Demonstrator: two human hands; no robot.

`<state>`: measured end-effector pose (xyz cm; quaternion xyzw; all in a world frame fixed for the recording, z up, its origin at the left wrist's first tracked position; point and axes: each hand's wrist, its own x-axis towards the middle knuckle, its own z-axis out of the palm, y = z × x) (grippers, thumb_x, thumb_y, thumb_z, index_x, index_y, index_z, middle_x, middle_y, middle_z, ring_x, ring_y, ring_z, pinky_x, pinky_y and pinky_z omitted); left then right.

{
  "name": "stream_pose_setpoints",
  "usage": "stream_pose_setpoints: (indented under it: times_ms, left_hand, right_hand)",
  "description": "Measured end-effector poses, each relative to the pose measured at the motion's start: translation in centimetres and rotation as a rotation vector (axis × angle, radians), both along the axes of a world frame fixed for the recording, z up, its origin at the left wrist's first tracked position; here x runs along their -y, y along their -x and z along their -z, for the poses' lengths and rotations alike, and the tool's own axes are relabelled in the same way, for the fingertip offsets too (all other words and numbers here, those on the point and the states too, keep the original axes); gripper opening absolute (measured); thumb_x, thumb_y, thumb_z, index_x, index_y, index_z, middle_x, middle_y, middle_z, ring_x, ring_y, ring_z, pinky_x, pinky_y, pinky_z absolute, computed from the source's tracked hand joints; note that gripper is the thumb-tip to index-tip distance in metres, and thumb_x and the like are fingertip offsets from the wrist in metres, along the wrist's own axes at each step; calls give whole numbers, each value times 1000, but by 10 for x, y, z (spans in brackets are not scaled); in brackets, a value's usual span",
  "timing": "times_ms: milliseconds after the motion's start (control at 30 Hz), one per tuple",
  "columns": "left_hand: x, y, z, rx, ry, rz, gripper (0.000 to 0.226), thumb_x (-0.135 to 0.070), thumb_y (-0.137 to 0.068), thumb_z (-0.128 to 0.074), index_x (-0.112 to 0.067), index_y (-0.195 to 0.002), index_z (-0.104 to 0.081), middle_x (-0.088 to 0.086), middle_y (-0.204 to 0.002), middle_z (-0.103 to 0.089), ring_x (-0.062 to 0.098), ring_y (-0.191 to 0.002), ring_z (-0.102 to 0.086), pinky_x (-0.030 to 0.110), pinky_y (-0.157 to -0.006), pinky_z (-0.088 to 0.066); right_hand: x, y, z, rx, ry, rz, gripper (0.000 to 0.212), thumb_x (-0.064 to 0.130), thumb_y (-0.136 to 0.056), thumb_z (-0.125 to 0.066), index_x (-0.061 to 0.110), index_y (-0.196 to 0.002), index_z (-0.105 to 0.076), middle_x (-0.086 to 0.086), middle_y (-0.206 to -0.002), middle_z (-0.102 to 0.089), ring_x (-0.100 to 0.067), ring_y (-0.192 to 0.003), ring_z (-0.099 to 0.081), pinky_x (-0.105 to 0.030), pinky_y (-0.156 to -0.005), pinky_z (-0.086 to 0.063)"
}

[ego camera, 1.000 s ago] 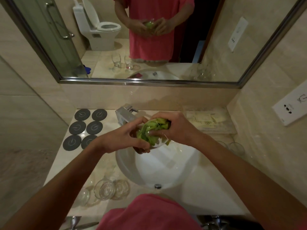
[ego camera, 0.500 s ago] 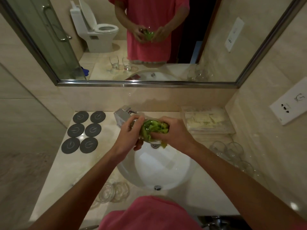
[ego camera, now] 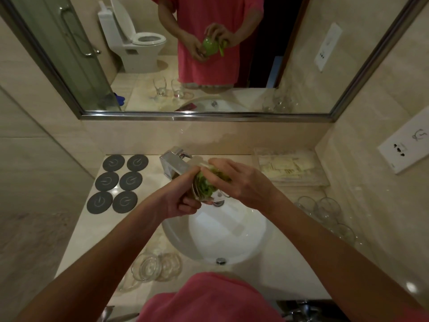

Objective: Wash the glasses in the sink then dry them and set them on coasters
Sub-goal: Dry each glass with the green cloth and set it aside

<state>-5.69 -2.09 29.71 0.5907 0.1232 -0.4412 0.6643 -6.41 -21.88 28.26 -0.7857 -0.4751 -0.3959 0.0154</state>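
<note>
My left hand (ego camera: 181, 198) grips a clear glass (ego camera: 199, 190) held on its side above the back of the white sink (ego camera: 227, 231), just below the chrome tap (ego camera: 173, 165). My right hand (ego camera: 234, 180) pinches a green cloth (ego camera: 205, 185) that is stuffed into the glass. Several dark round coasters (ego camera: 119, 182) lie bare on the counter at the back left. Two glasses (ego camera: 156, 267) stand at the front left of the counter, and several more glasses (ego camera: 325, 211) stand to the right of the sink.
A clear tray of sachets (ego camera: 290, 168) sits at the back right against the wall. A wide mirror (ego camera: 209, 54) hangs above the counter. A power socket (ego camera: 404, 149) is on the right wall. The counter's front edge meets my pink shirt (ego camera: 209, 298).
Both hands moved the glass and cloth back toward the tap, and the glass turned onto its side. The camera view shifted slightly, bringing the right-hand glasses into view.
</note>
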Motion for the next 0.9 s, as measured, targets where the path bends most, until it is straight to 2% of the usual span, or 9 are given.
stream_pose_setpoints:
  times_ms: [133, 233, 300, 433, 500, 567, 700, 800, 900]
  left_hand:
    - [0, 1, 2, -117, 109, 35, 59, -51, -101, -34, -6, -69, -56, 15, -65, -63, 4, -27, -25, 10, -28, -17]
    - [1, 3, 9, -96, 135, -6, 59, -55, -100, -35, -7, -74, -56, 13, -67, -63, 5, -29, -25, 11, -31, -17]
    - [0, 5, 14, -49, 152, -78, 52, -55, -99, -40, -10, -78, -55, 11, -72, -58, 7, -34, -28, 13, -34, -21]
    - [0, 11, 21, 205, 136, -148, 46, -53, -99, -48, -9, -100, -62, 11, -77, -61, 17, -51, -47, 25, -46, -42]
    - [0, 15, 22, 338, 172, -186, 40, -45, -98, -54, -8, -109, -57, 18, -91, -63, 22, -61, -58, 32, -55, -51]
    - [-4, 18, 23, 467, 155, -195, 34, -33, -92, -61, -6, -109, -52, 21, -100, -66, 29, -74, -68, 38, -65, -58]
    - [-16, 17, 23, 655, 109, -106, 44, -6, -76, -73, -2, -111, -45, 16, -110, -64, 21, -84, -71, 30, -68, -59]
    - [-23, 6, 16, 741, 91, 25, 57, -1, -69, -83, -7, -110, -44, 2, -109, -63, 13, -86, -68, 22, -68, -56]
    - [-31, -6, 8, 799, -3, 209, 85, -14, -63, -92, -20, -134, -45, 2, -126, -62, 21, -108, -68, 37, -84, -59]
  right_hand:
    - [4, -4, -4, 62, 30, -83, 38, 6, -96, -68, 2, -131, -53, -20, -120, -60, -28, -105, -68, -36, -83, -61]
    - [5, -1, 2, -127, -74, 42, 40, 11, -95, -67, -2, -132, -60, -20, -110, -72, -28, -89, -73, -38, -71, -63]
    - [0, 5, 3, -439, -297, 205, 40, 22, -92, -66, 1, -127, -66, -13, -93, -76, -26, -71, -72, -38, -58, -61]
    - [-14, 15, -4, -1261, -798, 476, 19, 26, -92, -73, 11, -104, -77, 0, -77, -73, -4, -61, -68, -21, -55, -55]
    - [-17, 18, -3, -1551, -973, 501, 19, 26, -93, -72, 8, -94, -76, -6, -76, -74, -13, -60, -73, -29, -56, -59]
    - [-15, 19, -4, -1737, -1058, 505, 19, 27, -94, -71, 9, -96, -75, -11, -81, -77, -31, -69, -76, -43, -71, -63]
    - [-9, 19, -8, -1770, -1098, 456, 18, 25, -93, -73, 8, -99, -76, -17, -85, -77, -37, -74, -74, -41, -69, -61]
    - [-9, 18, -16, -1626, -1022, 417, 17, 24, -91, -75, 10, -99, -78, -11, -85, -77, -26, -70, -75, -30, -58, -58]
    - [-10, 16, -22, -1479, -843, 387, 15, 25, -91, -75, 17, -103, -79, -3, -84, -77, -19, -74, -74, -29, -60, -58]
